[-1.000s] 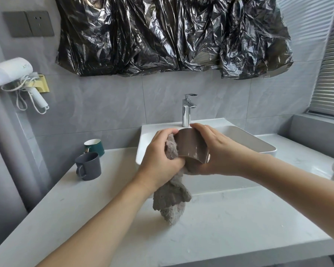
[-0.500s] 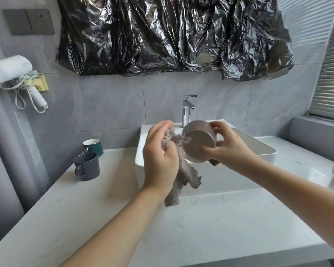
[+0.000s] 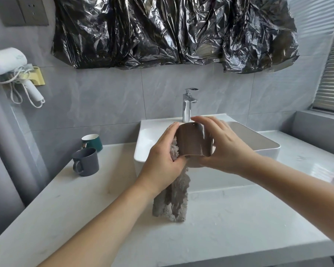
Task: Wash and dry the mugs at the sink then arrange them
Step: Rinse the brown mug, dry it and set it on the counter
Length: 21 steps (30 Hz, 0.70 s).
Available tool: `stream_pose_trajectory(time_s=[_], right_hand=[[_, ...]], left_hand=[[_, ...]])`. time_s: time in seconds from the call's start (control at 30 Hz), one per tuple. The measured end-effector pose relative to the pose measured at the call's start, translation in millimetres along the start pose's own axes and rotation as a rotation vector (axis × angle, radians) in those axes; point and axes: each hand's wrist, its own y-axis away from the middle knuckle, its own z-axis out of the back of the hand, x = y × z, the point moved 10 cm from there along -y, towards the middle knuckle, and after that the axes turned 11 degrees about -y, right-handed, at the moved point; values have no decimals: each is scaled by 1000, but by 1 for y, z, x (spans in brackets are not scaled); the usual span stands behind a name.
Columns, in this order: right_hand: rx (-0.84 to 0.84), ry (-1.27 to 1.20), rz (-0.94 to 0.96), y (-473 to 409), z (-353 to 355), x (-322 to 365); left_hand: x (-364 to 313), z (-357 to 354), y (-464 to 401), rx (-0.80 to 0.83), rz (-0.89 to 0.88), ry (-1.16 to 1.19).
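Both hands are on the brown mug over the front of the sink. Right hand grasps it, fingers curled over the top and thumb under the rim. Left hand clutches the grey cloth against the mug's left side, the rest of the cloth hanging down to the counter.

Change: half a second ago I had the mug tipped with its base facing me, cloth bunched beside it. Now the mug is turned so its side wall faces me, mouth down, and the left hand has dropped lower with the cloth pressed in at the rim. A second ago it sat much like this, so I read it as rotating the mug while wiping.

Meaning, I judge: drying step on this mug is under way, not finished. Tap shows no water running.

Grey mug and green mug stand upright together on the counter left of the sink, just beside each other. White thing at the right edge, too cropped to tell.
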Motion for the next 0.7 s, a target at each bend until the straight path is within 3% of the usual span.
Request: stream_pose_trajectory(time_s=[0.13,0.37,0.5,0.6,0.7], right_hand=[[67,-64,54,4,-8,8],[82,-280,-142,9,-8,-20],[89,-242,-155,10,-10,-19],[84,-244,-159,10,-9,-17],[78,-193,-164,12,-6,-21]], left_hand=[[20,-2,15,-100,154,145],[17,-2,21,-194,187,233],[17,-6,17,-98,194,316],[31,-11,17,16,335,458],[47,8,17,-106,465,522]])
